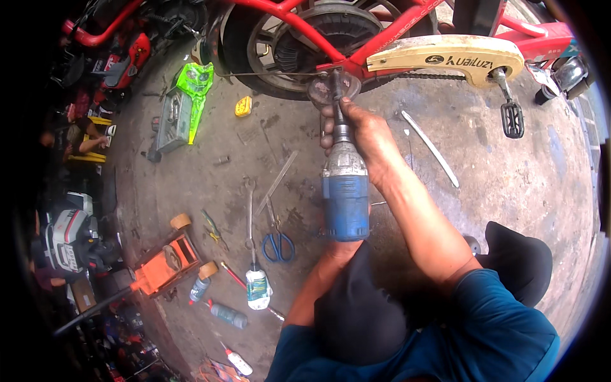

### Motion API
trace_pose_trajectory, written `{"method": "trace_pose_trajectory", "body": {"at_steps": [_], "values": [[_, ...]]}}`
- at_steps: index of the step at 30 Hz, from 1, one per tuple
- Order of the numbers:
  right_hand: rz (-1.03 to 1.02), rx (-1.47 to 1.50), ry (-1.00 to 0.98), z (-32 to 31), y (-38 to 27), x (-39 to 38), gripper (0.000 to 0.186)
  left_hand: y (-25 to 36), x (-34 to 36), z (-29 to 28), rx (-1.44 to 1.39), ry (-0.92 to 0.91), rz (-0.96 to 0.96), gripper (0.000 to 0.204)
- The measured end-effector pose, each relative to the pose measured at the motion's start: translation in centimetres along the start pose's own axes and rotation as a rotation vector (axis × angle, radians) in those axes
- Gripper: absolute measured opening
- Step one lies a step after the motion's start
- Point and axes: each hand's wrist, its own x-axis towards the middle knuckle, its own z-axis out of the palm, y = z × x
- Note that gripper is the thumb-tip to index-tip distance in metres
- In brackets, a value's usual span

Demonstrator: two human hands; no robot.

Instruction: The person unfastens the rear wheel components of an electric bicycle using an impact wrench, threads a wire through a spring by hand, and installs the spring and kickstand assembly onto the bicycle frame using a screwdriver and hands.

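Note:
A blue impact wrench [345,202] with a grey metal nose points away from me, toward the rear wheel [237,60] of a red bike. My right hand [368,130] is closed around the long socket extension [340,114] at its front. The tip of the extension meets the wheel's axle area by the red frame [372,54]. My left hand [344,247] comes up under the back of the wrench and supports it; its fingers and the tool's handle are hidden. A dark round part [318,90] sits just behind my right fingers.
Left on the floor are blue-handled scissors [278,248], a combination spanner [250,216], pliers [213,229], a white bottle [258,290], an orange floor jack [167,264] and a grey toolbox [174,118]. A pedal [512,120] juts out at right. Another person's hand [95,141] shows far left.

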Motion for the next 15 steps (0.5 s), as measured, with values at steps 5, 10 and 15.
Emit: {"method": "trace_pose_trajectory", "body": {"at_steps": [5, 10, 15], "values": [[0.033, 0.007, -0.041, 0.0, -0.3, 0.0, 0.036, -0.7, 0.2, -0.3, -0.011, -0.212, -0.035, 0.021], [0.012, -0.043, -0.014, 0.1, -0.4, -0.1, 0.037, -1.1, 0.4, 0.2, 0.05, -0.141, 0.178, 0.021], [0.002, -0.051, -0.009, 0.0, -0.5, -0.3, 0.039, -1.0, 0.2, 0.6, -0.166, -0.113, 0.012, 0.021]]}}
